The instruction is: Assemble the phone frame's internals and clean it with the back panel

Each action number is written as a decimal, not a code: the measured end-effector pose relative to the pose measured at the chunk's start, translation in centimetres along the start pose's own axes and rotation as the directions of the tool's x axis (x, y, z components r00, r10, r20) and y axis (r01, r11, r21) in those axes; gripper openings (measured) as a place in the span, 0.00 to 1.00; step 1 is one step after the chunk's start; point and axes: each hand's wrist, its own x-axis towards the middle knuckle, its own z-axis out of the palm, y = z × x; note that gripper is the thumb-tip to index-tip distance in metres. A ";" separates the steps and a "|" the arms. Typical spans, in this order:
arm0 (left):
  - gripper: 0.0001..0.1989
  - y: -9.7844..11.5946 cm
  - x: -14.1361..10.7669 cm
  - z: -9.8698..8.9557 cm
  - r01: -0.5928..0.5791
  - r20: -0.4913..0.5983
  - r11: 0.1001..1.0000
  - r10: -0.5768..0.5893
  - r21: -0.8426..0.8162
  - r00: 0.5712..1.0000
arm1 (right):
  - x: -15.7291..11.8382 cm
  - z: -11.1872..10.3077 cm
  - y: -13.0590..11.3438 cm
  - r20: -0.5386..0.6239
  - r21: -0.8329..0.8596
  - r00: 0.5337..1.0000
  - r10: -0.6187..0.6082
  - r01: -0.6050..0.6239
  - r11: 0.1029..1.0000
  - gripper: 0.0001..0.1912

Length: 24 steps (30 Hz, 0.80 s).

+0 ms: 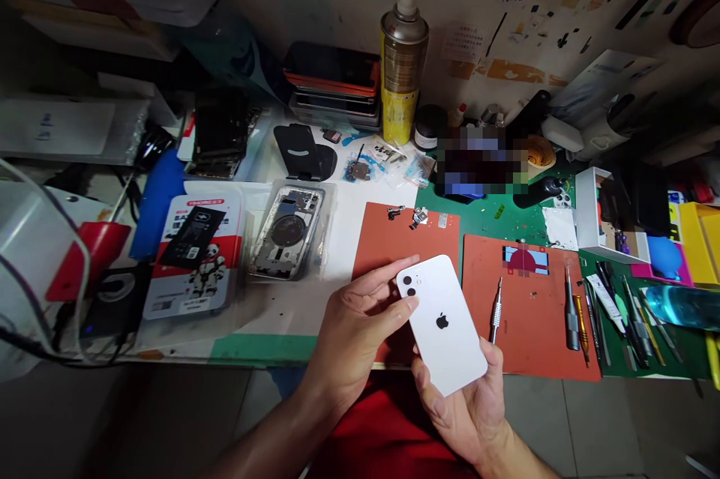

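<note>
A white smartphone (pixel 448 340) with an apple logo and two camera lenses is held up, back side facing me, over the front edge of the orange mats. My left hand (pixel 352 329) grips its upper left corner, thumb beside the camera lenses and fingers behind. Around the lower end, my right hand (pixel 472 404) is closed, with the thumb on the right edge and fingers at the left edge. On the left orange mat (pixel 376 239), small metal phone parts (pixel 419 217) lie beyond the phone. A screwdriver (pixel 496 310) rests on the right orange mat (pixel 551 314), near my right hand.
An opened phone housing (pixel 286 228) lies in a clear tray at left, beside a battery (pixel 194 235) on a printed package. A spray can (pixel 402 67) stands at the back. Tweezers and drivers (pixel 635 314) lie at right, near a white box (pixel 607 224).
</note>
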 end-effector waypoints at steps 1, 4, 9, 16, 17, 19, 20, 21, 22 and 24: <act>0.24 0.0 0.0 0.0 0.004 0.002 1.000 -0.004 0.003 1.000 | 0.0 0.0 0.0 0.003 0.001 1.000 -0.001 0.001 1.000 0.35; 0.25 0.2 -0.1 0.0 0.018 0.009 1.000 -0.018 0.006 1.000 | 0.1 0.0 0.0 0.014 0.005 1.000 -0.001 0.001 1.000 0.36; 0.26 0.2 -0.3 -0.3 0.037 0.015 0.999 -0.037 -0.003 0.999 | 0.1 0.2 0.0 0.012 -0.009 1.000 0.001 -0.001 1.000 0.37; 0.28 0.2 -0.4 -0.4 0.054 0.019 0.998 -0.053 -0.020 0.998 | 0.1 0.1 0.3 0.007 -0.056 1.000 -0.017 0.017 0.998 0.34; 0.28 0.2 -0.4 -0.4 0.057 0.026 0.998 -0.057 -0.022 0.998 | 0.0 0.1 0.3 0.012 -0.076 0.999 -0.030 0.031 0.997 0.34; 0.30 0.1 -0.4 -0.7 0.055 0.047 0.998 -0.054 -0.022 0.997 | -0.1 0.1 0.2 0.017 -0.175 0.996 -0.085 0.086 0.981 0.34; 0.32 -0.1 -0.4 -0.9 0.043 0.051 0.999 -0.043 -0.013 0.998 | -0.2 0.0 0.1 0.023 -0.273 0.991 -0.128 0.130 0.953 0.35; 0.34 -0.4 -0.4 -1.2 0.020 0.038 1.000 -0.020 0.002 0.999 | -0.2 -0.2 -0.1 0.028 -0.410 0.981 -0.191 0.186 0.893 0.34; 0.35 -0.7 -0.3 -1.6 -0.019 0.004 1.000 0.019 0.021 1.000 | -0.2 -0.5 -0.3 0.042 -0.579 0.960 -0.278 0.250 0.776 0.31; 0.33 -1.4 -0.1 -2.5 -0.116 -0.116 0.991 0.122 0.060 0.986 | 0.1 -1.2 -0.6 0.143 -0.887 0.860 -0.490 0.331 0.322 0.29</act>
